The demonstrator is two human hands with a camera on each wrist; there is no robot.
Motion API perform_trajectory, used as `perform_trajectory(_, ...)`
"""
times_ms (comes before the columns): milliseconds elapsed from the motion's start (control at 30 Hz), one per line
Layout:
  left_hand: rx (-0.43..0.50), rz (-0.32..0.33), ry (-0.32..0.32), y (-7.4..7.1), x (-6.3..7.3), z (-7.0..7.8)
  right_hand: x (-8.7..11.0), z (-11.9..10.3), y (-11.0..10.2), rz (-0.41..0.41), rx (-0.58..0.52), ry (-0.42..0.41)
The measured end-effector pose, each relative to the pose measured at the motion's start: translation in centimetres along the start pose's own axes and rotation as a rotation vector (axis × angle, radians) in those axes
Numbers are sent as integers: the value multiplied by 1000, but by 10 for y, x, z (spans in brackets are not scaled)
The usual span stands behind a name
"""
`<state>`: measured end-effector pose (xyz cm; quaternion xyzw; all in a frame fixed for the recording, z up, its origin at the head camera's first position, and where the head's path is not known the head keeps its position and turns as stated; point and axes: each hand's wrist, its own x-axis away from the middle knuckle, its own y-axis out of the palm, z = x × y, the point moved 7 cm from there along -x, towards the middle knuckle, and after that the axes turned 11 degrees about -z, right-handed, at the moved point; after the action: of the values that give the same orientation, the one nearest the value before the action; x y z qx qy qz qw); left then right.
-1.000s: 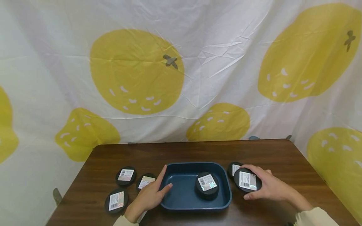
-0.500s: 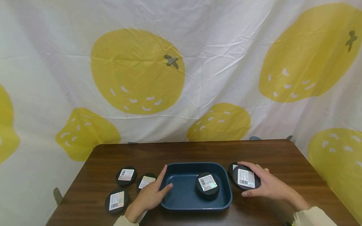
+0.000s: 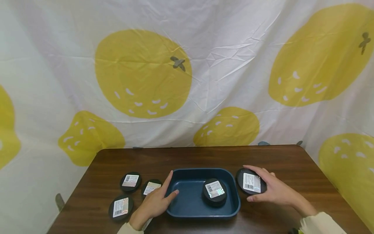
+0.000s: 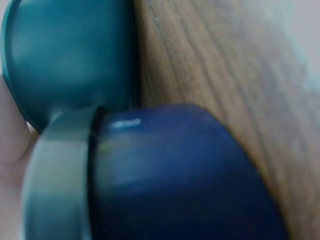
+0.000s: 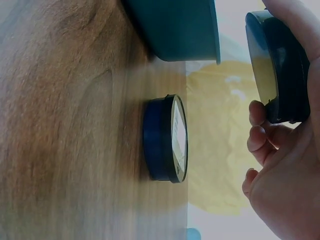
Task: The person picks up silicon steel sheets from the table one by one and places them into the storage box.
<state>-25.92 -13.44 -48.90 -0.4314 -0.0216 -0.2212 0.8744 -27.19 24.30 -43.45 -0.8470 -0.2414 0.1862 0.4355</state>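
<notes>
My right hand (image 3: 273,191) holds a round black lidded tub (image 3: 252,182), thumb and fingers spread around its rim, white label facing up. In the right wrist view the held tub (image 5: 287,65) is off the table, above another lidded tub (image 5: 156,140) standing there. From the head that lower tub is hidden. My left hand (image 3: 155,202) rests on the left side of a dark blue tray (image 3: 185,200), index finger straight along the rim and thumb over the inside. Inside the tray, right of its middle, sits a labelled black tub (image 3: 214,191), apparently stacked on another.
Left of the tray lie several labelled tubs: a back one (image 3: 130,181), a front one (image 3: 120,208) and one beside my left hand (image 3: 151,187). Another, partly under my left wrist, shows as a dark blue tub (image 4: 170,175). A lemon-print cloth (image 3: 204,81) hangs behind the wooden table (image 3: 187,157).
My right hand has moved slightly left and back with the held tub, which now covers the tub behind it in the head view. The left hand and tray have stayed put.
</notes>
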Motion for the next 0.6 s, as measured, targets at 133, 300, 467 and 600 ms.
perform_trajectory(133,1,-3,-4,0,-1,-1,-4,-1,1,-13,4,13)
perform_trajectory(300,0,-3,-9,-1,-1,-1,-9,-4,3,-28,-6,28)
perform_trajectory(467,0,1,-8,-1,1,0,-15,-11,5,-20,-13,3)
perform_trajectory(600,4,0,-3,-2,1,1,-19,-16,6,-19,-6,-13)
